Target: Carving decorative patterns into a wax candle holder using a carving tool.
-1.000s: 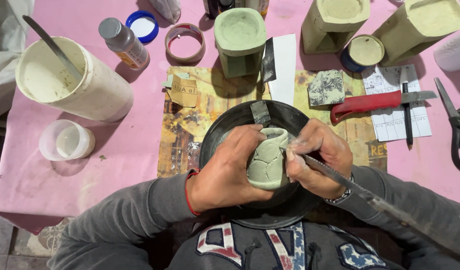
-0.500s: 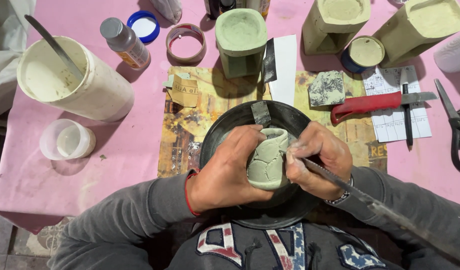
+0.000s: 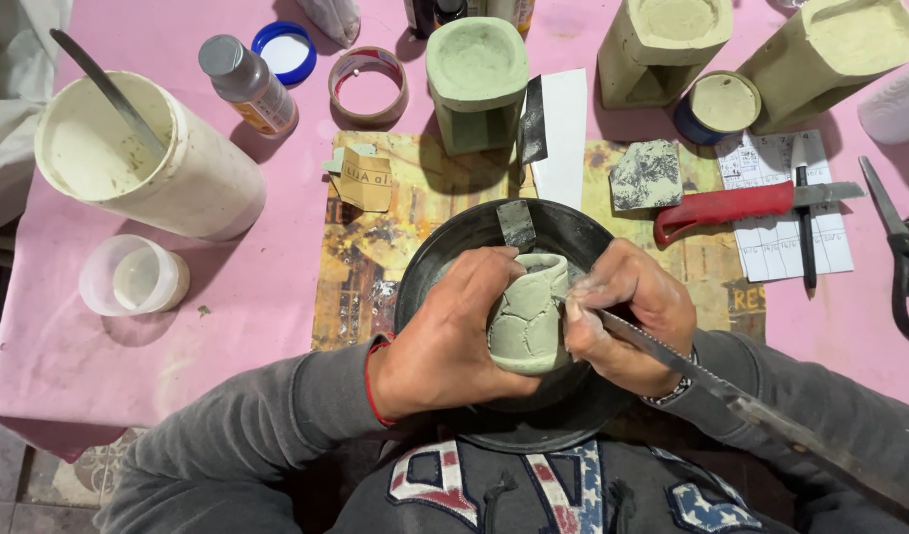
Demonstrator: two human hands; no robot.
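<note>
Clay, a small grey-green cup with scored crack-like lines (image 3: 526, 318), sits gripped in my left hand (image 3: 452, 341) over the round black dish (image 3: 573, 229) directly beneath both hands, while my right hand (image 3: 632, 314) is clenched around a long thin metal blade (image 3: 716, 381) whose tip touches the cup's side. Lines already cover the face I can see, so the carving looks well along, though the far side is hidden. Beyond my hands on the pink surface (image 3: 266, 287) stand three pale green block moulds (image 3: 476, 79), and left of my left hand a big white tub with a stirring stick (image 3: 148, 163).
</note>
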